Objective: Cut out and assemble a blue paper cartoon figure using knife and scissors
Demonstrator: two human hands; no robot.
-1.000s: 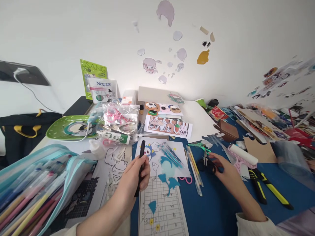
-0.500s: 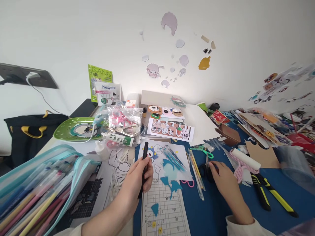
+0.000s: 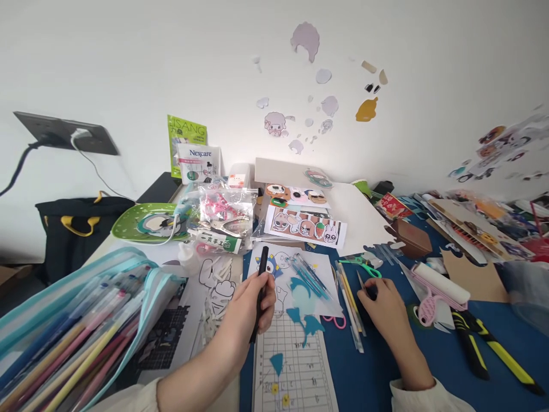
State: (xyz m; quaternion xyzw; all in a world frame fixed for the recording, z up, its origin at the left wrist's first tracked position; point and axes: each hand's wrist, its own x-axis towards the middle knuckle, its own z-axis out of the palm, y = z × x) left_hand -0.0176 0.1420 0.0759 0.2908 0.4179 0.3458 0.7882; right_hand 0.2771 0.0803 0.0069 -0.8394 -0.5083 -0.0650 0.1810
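My left hand is closed round a slim black pen, held upright over the papers. My right hand rests on the blue table with its fingers closed on black-handled scissors; the blade tip points away and the palm covers most of them. Between the hands lie several colored pens, a bundle of blue pens, blue paper cutouts and a gridded sheet. Green scissors lie just beyond my right hand.
A striped pencil case full of pens stands at left, near a green tray. Plastic bags and sticker sheets lie at the back. A pink lint roller and yellow-black pliers are at right.
My right hand has closed over the black scissors, covering more of their handles. My left hand still holds the pen. The whole view has turned slightly left.
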